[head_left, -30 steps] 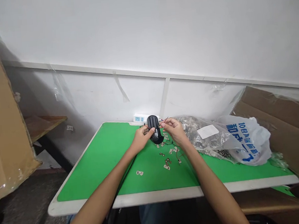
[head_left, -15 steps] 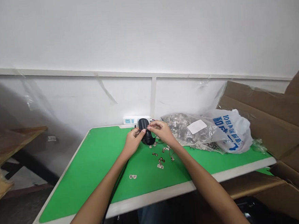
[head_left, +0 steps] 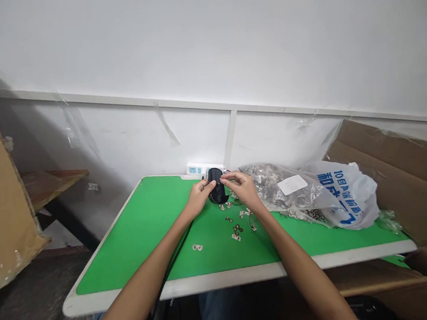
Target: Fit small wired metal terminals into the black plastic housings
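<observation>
A black, hollow plastic shell (head_left: 219, 193) with a rounded outline is held up over the far part of the green-topped table (head_left: 139, 253). On its left side, my left hand (head_left: 199, 198) closes on the edge between thumb and fingers. My right hand (head_left: 243, 188) is pinched at the shell's upper right; whatever lies between those fingertips is too small to make out. Below and to the right lie several small metal contact plates (head_left: 236, 230), some with thin wires. One separate pair of plates (head_left: 197, 247) sits nearer the front edge.
Behind the shell a white power strip (head_left: 197, 169) stands against the wall. Clear bags of small metal parts (head_left: 266, 183) and a white plastic bag with blue print (head_left: 347, 194) cover the table's right. Cardboard (head_left: 393, 172) rises at right, another cardboard piece (head_left: 4, 194) at left.
The view has swung slightly left, so the table and hands appear further right. Both hands stay at the black shell, its tilt slightly altered.
</observation>
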A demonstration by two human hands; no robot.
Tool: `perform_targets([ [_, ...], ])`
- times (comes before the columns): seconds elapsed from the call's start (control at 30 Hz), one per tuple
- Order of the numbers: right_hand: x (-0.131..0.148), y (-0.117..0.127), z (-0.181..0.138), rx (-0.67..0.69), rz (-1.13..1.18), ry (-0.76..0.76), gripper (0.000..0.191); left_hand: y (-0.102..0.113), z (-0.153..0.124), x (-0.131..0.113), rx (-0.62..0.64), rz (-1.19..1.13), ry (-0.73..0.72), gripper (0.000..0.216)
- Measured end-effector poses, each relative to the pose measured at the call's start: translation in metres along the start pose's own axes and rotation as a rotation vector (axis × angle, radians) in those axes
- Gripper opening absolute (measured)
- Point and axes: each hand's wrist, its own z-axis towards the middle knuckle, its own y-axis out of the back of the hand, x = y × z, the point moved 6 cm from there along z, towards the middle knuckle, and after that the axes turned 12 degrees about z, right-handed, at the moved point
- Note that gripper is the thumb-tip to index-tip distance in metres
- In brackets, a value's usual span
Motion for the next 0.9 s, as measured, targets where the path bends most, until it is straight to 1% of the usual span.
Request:
perform_targets([
  [0.17, -0.001, -0.003, -0.002, 0.089, -0.081, 0.049, 0.024, -0.001, 0.002, 0.007, -0.008, -0.03, 0.004, 0.052],
  [0.33, -0.001, -0.002, -0.004, 0.089, -0.071, 0.067, 0.027, 0.0, 0.003, 0.009, -0.023, -0.012, -0.02, 0.05],
  [0.5, 0.009, -0.003, -0.005, 0.159, -0.197, 0.165, 0.018, 0.0, 0.002, 0.007, -0.033, 0.01, -0.047, 0.05],
  [0.63, 0.018, -0.005, -0.007, 0.233, -0.302, 0.271, 0.012, -0.002, -0.001, 0.005, 0.014, 0.016, -0.081, 0.052],
  [0.77, 0.022, -0.007, -0.009, 0.282, -0.378, 0.337, 0.011, -0.002, -0.004, 0.003, 0.016, 0.092, -0.15, 0.052],
  [0.9, 0.024, -0.008, -0.011, 0.322, -0.427, 0.351, 0.012, 0.0, -0.006, 0.001, -0.006, 0.18, -0.181, 0.05],
])
